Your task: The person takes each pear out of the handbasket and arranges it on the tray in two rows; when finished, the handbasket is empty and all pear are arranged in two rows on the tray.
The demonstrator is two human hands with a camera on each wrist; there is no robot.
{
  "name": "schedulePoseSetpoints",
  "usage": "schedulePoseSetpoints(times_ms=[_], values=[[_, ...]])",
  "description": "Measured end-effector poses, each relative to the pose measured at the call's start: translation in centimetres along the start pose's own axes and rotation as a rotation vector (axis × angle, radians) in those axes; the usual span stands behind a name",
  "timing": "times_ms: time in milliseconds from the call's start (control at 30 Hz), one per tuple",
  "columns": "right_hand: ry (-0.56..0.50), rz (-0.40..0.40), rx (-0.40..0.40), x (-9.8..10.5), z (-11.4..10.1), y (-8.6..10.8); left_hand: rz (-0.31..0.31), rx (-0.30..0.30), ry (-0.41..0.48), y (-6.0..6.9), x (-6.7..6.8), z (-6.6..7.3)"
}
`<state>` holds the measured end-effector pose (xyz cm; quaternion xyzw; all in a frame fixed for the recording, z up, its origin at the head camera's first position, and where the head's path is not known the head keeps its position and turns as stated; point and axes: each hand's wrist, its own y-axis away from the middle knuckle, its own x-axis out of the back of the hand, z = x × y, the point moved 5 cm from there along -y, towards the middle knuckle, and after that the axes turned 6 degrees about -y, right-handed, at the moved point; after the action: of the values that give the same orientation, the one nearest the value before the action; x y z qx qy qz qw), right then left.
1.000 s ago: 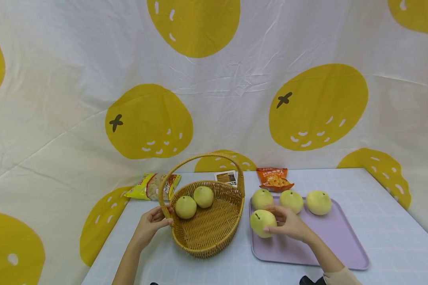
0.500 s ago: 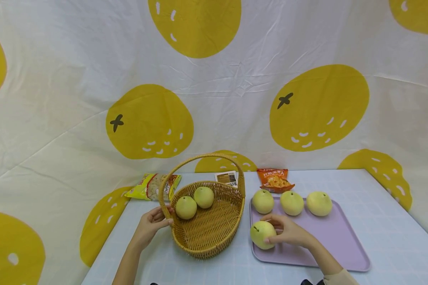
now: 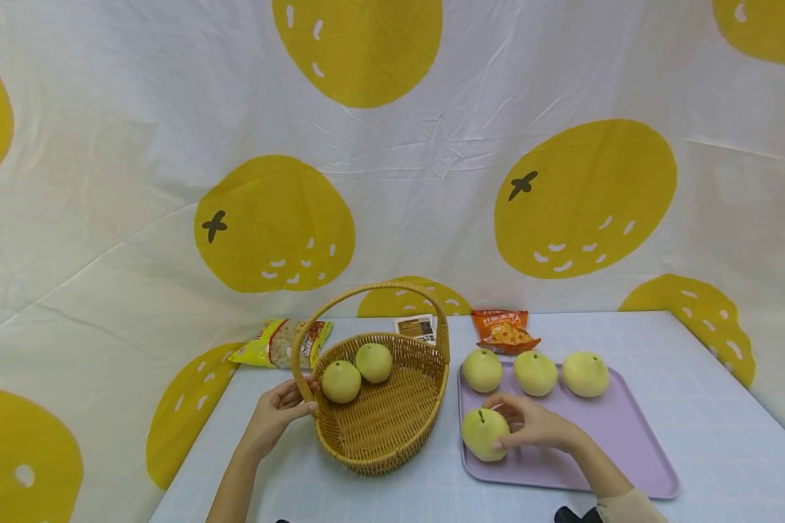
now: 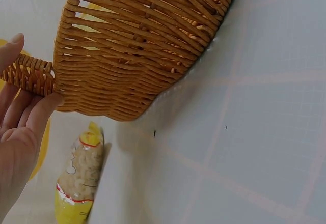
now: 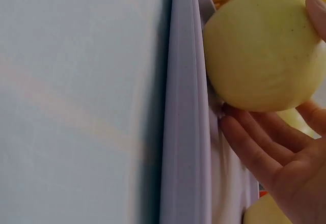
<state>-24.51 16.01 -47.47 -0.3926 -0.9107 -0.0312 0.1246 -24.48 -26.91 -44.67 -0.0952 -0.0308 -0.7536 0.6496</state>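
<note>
At the near left corner of the lilac tray [image 3: 602,443], my right hand [image 3: 533,427] holds a yellow-green pear [image 3: 484,436] between thumb and fingers. In the right wrist view the pear [image 5: 262,51] is beside the tray rim [image 5: 186,112], with the fingers of the hand [image 5: 285,158] around its side. Three more pears, left [image 3: 482,370], middle [image 3: 535,373] and right [image 3: 585,374], sit along the tray's far side. My left hand [image 3: 271,418] grips the handle base of the wicker basket [image 3: 392,418], which contains two pears [image 3: 341,381]. The left wrist view shows the hand [image 4: 20,127] pinching that handle [image 4: 30,75].
A yellow snack bag [image 3: 281,343] lies behind the basket's left side. An orange snack bag [image 3: 504,330] is behind the tray, and a small printed card [image 3: 416,327] lies behind the basket. A fruit-patterned cloth [image 3: 432,218] hangs at the table's back.
The right hand has brought its pear nearer, lower over the tray's front left corner, and the pear's stem has turned more upright. The left hand and basket have stayed in place.
</note>
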Motion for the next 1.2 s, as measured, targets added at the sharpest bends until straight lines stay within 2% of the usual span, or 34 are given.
schedulePoseSetpoints(times_ms=[200, 500, 800, 967, 1200], values=[[-0.053, -0.061, -0.041, -0.6, -0.2, 0.1, 0.007, 0.015, 0.006, 0.0, 0.0, -0.2], [-0.101, -0.089, -0.074, -1.0, -0.2, 0.2, 0.011, 0.030, 0.023, 0.1, -0.1, -0.1], [-0.048, -0.133, -0.046, -0.7, -0.4, 0.2, 0.013, 0.025, 0.007, 0.1, 0.0, -0.1], [-0.014, -0.148, -0.029, 0.3, -2.1, -0.3, 0.006, 0.012, 0.012, 0.0, 0.0, -0.1], [0.046, -0.070, 0.078, 1.7, -6.4, -2.7, 0.013, 0.017, 0.019, 0.0, 0.0, -0.2]])
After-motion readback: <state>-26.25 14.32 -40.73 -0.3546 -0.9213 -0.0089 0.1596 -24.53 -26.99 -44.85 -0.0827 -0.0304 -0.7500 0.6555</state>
